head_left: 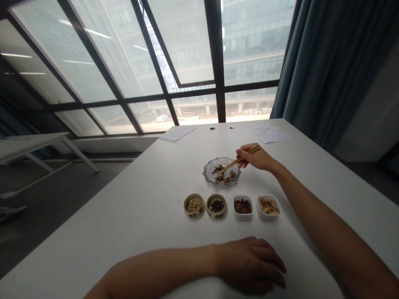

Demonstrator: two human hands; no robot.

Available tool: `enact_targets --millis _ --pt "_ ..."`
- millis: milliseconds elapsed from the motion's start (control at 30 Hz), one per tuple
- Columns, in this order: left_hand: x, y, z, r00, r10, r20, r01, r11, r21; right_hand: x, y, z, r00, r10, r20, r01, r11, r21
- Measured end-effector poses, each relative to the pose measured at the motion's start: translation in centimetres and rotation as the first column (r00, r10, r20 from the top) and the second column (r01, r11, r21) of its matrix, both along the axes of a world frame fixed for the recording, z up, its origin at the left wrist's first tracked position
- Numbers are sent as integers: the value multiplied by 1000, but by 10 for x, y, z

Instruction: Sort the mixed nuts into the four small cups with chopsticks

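Chopsticks of tan wood fill the right grip, seemingly picking through small brown bits in a scalloped clear-glass bowl — steady pinch needed — left grip loose, empty

A pair of slim, light-brown wooden chopsticks slants down leftward, tips close together, over the rim of a clear, faceted glass bowl with a jagged edge. The bowl sits upright on the white tabletop, dark and brown dried pieces scattered loosely across its bottom.
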State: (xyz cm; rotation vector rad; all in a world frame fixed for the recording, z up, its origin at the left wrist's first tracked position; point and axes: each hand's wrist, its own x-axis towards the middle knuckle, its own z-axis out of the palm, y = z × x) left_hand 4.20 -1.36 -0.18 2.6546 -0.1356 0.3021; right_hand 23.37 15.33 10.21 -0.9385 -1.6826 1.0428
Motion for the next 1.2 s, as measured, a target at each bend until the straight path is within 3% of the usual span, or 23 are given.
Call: enact_targets --millis 267,633,800,1000,1200 --pt "0 1 2 1000 -9 -29 9 1000 16 -13 5 -21 998 40 54 -39 999 -17" --pt "0 0 0 1000 -6 -11 6 1000 12 -20 3 -22 994 -107 -20 106 993 -47" --pt "0 0 -2 1000 -4 -15 4 1000 10 -16 1 -11 990 -134 -43 133 990 -39" --pt "0 0 1 999 -4 -36 4 1000 4 14 -10 22 985 -136 -104 136 991 -11" --pt "1 0 3 999 -13 -39 13 1000 -7 52 -34 47 987 130 98 -112 979 -171"
